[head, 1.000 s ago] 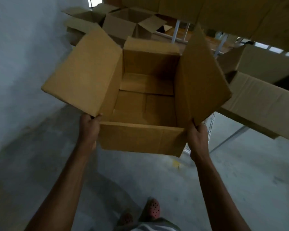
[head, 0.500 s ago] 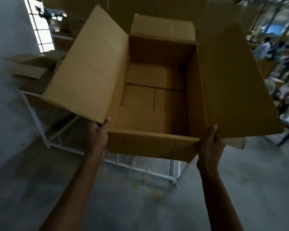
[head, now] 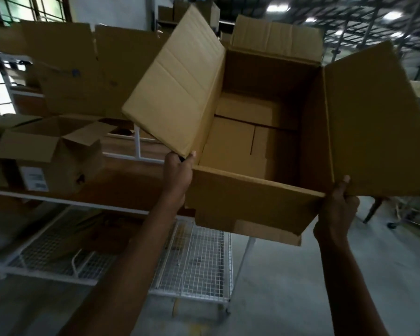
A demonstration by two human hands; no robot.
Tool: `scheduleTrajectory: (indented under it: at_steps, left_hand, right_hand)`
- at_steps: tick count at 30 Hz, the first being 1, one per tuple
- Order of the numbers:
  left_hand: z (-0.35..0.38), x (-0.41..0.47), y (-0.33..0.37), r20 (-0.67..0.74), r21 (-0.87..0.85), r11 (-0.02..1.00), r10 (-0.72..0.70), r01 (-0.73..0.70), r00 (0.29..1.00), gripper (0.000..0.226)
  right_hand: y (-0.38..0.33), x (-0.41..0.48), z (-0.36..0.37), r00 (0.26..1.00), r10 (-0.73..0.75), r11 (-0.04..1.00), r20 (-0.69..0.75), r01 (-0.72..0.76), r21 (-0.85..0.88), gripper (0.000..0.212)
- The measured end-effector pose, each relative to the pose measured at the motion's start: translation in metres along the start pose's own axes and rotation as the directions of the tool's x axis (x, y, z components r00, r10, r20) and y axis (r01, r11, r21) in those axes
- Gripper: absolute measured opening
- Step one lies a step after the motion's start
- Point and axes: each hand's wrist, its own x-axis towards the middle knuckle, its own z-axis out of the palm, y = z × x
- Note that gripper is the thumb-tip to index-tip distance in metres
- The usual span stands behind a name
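Observation:
I hold a large open cardboard box [head: 247, 197] in the air in front of me, its top flaps spread outward and its inside empty. My left hand [head: 178, 174] grips the box's near left corner, the thumb hooked over the edge under the left flap. My right hand [head: 337, 209] grips the near right corner, with its thumb up against the right flap. The box tilts slightly, its open top facing me.
A white metal rack [head: 136, 156] with a wire-mesh lower shelf [head: 194, 260] stands to the left and below. A small open cardboard box with a label [head: 49, 154] sits on it, with more cardboard boxes [head: 70, 69] behind. Grey concrete floor [head: 277, 299] lies below on the right.
I have swung the box up and to the right, away from the rack. My view has lifted, so the rack's boxes and the hall ceiling show. Both hands keep their grip.

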Motion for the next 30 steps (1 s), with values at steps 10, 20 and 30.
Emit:
scheduleTrajectory:
  at_steps: [10, 20, 30]
  left_hand:
    - [0.111, 0.037, -0.034, 0.076, 0.110, 0.991, -0.083, 0.074, 0.994, 0.033]
    - [0.140, 0.060, -0.097, 0.056, 0.120, 0.946, -0.309, 0.301, 0.949, 0.045]
    - [0.140, 0.110, -0.095, 0.051, 0.125, 0.947, -0.305, 0.297, 0.951, 0.042]
  right_hand:
    - [0.058, 0.122, -0.004, 0.995, -0.002, 1.000, 0.097, 0.002, -0.005, 0.063]
    - [0.101, 0.137, 0.008, 0.981, 0.114, 0.993, 0.155, -0.109, -0.039, 0.050]
    - [0.104, 0.151, 0.043, 0.978, 0.104, 0.994, 0.183, -0.105, -0.002, 0.053]
